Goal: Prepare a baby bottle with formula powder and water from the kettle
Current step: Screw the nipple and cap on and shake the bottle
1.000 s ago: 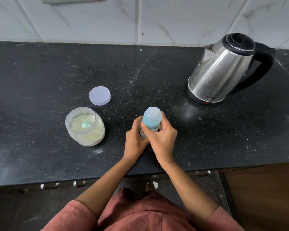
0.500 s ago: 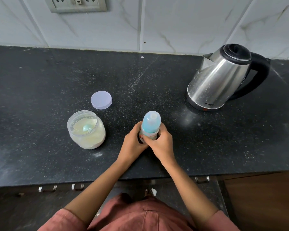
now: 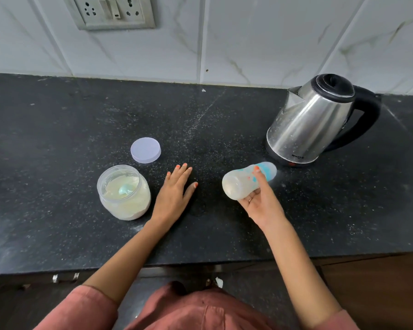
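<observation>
My right hand [image 3: 260,201] grips the baby bottle [image 3: 241,182], lifted off the counter and tipped on its side. Its blue cap points toward the kettle and its milky base faces me. My left hand [image 3: 174,194] lies flat and empty on the black counter, fingers spread, just right of the open formula jar [image 3: 124,192]. The jar holds pale powder with a light blue scoop in it. Its round lilac lid [image 3: 145,150] lies behind it. The steel kettle [image 3: 308,122] with a black lid and handle stands at the right, behind the bottle.
The black speckled counter [image 3: 57,139] runs the full width, with a white tiled wall behind it. A wall socket plate [image 3: 112,11] sits at the top left. The counter's front edge [image 3: 200,264] is near my body, with drawer handles below.
The bottle stood upright between both hands; now my right hand has lifted and tipped it sideways to the right. My left hand has let go and rests flat on the counter.
</observation>
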Demonstrator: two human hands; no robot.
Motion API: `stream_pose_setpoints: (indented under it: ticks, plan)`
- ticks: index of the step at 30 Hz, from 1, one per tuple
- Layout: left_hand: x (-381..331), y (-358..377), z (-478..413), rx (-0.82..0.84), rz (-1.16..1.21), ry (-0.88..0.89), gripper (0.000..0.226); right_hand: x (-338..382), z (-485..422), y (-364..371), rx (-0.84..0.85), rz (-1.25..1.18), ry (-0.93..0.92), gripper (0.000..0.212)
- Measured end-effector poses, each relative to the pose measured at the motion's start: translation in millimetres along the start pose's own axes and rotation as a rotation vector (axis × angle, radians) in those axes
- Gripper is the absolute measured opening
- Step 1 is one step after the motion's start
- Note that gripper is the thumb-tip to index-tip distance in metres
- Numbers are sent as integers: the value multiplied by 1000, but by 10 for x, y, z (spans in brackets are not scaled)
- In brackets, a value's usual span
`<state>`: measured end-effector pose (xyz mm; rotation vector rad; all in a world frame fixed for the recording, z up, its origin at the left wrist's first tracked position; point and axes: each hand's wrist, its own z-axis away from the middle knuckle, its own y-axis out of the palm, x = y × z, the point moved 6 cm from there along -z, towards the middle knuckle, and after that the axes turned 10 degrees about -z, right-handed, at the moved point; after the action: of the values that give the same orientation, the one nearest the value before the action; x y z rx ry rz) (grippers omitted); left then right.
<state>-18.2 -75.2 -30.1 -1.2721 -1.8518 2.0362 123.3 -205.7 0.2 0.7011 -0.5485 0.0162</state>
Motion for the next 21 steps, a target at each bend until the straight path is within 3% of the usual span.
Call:
stream_pose_setpoints:
  ticks: [5, 9, 12, 15, 19, 21]
  plan:
    - [56, 130, -143, 47, -294, 37, 52, -51, 81, 5, 76, 271, 37, 13]
    - [117, 224, -163, 95, -374, 32, 55, 261, 119, 58, 145, 573, -335, 15]
    - [129, 263, -171, 107, -415, 44, 73, 434, 99, 13, 30, 361, -501, 26]
    - [123, 271, -168, 109, -432, 41, 74, 252, 60, -31, -5, 174, -385, 20]
    - [122, 277, -172, 118, -430, 33, 52, -23, 105, -46, 60, 514, -240, 15]
    - [113, 266, -166, 111, -412, 39, 52, 53, 94, -33, 47, 408, -276, 12]
